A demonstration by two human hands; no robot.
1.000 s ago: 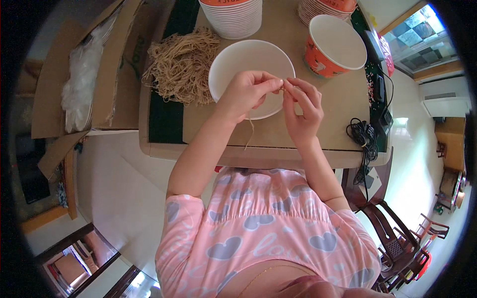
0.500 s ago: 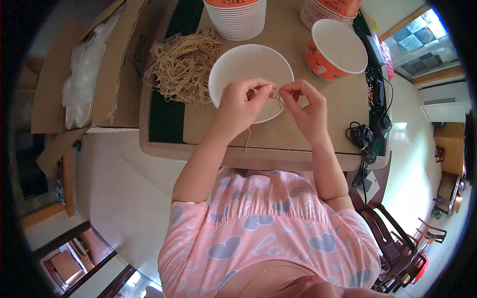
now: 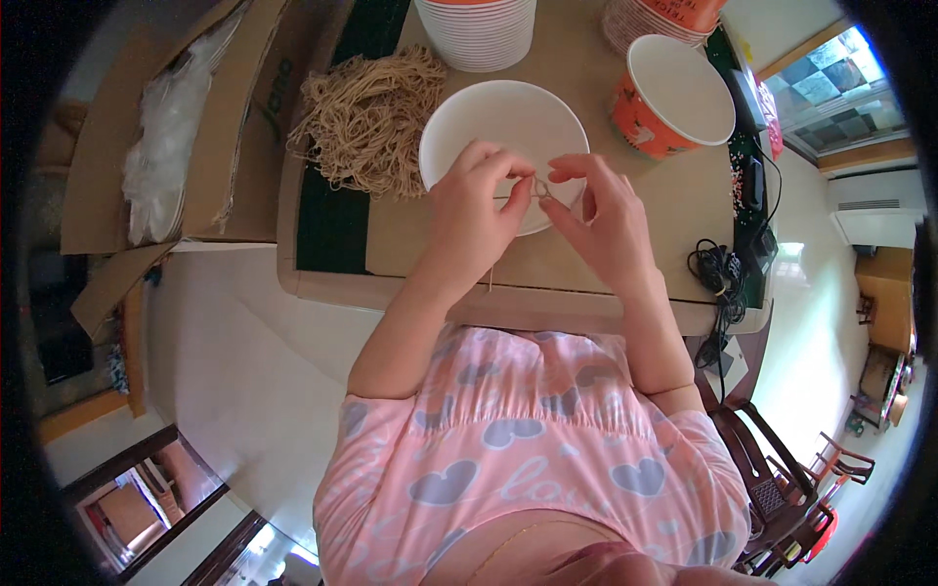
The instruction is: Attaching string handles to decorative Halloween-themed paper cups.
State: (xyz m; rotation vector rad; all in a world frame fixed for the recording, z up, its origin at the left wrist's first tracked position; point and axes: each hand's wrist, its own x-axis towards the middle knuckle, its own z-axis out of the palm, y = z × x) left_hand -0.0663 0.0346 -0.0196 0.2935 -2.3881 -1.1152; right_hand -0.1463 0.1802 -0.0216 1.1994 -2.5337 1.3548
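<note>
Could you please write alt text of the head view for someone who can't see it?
A person's left hand pinches looped tan string over a round white container, the open right hand beside the loop. A tangled string pile and an orange tub sit on the table.

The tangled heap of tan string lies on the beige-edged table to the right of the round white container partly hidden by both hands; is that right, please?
The side is wrong: the head view shows the tangled heap of tan string on the beige-edged table to the left of the round white container partly hidden by the left hand and right hand.
</note>
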